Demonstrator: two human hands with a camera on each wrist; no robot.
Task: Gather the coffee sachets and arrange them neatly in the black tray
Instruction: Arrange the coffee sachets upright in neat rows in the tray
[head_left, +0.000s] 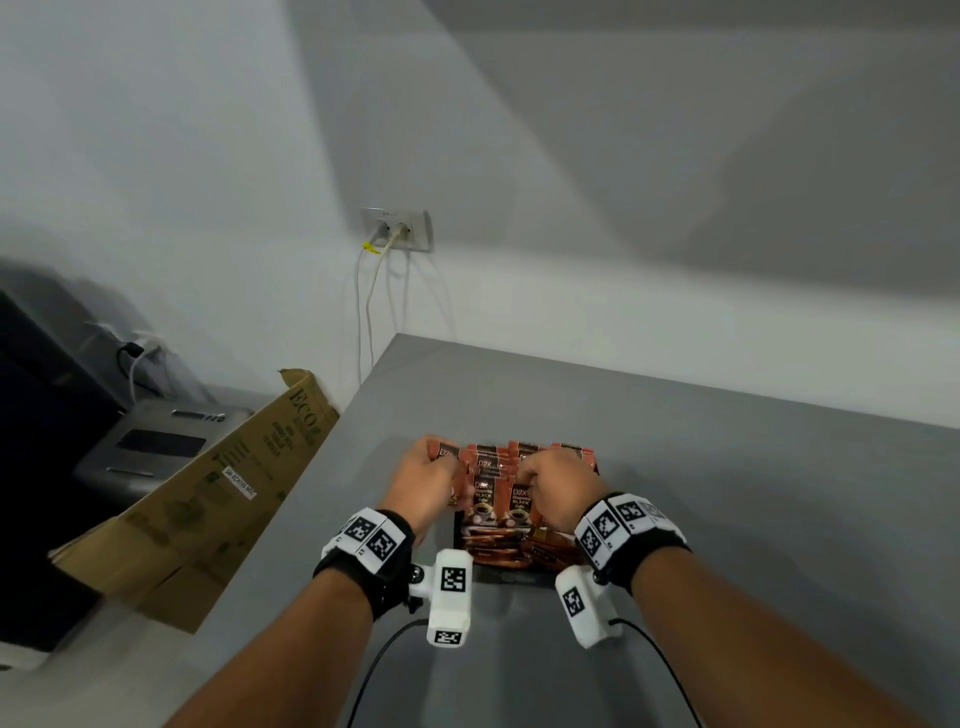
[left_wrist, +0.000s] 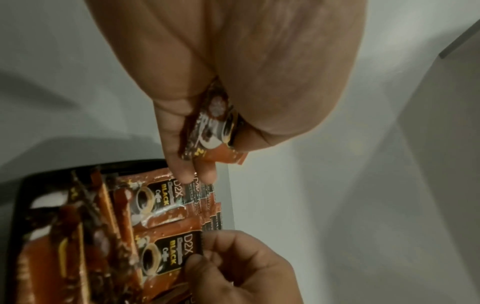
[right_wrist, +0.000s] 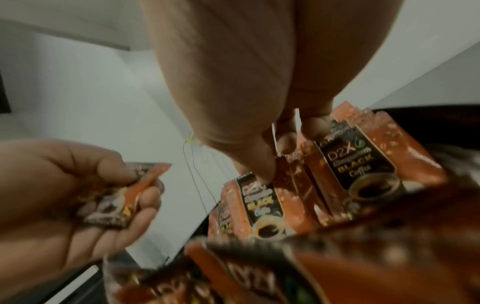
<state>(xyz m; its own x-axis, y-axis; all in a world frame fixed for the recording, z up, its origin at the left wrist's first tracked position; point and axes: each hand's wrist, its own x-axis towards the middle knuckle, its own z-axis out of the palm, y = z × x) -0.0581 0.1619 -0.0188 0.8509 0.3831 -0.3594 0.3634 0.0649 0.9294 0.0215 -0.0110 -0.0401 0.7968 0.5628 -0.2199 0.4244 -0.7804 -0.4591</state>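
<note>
Left hand (head_left: 426, 475) pinching one sachet (left_wrist: 207, 131) at tray's (left_wrist: 23, 185) 10 o'clock; right hand (head_left: 558, 486) pinching a sachet top (left_wrist: 171, 253) in the stack.

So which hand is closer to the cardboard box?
Left. The left hand holds a coffee sachet at the tray's box-side edge; the right hand is farther from the cardboard box, over the sachets.

the head view looks forward and down over both forearms at the grey counter (head_left: 675, 467) and the wall behind. each wrist view sits close under its palm, facing the fingers; all three share the sachets (head_left: 493, 499) in the black tray (left_wrist: 23, 185).
</note>
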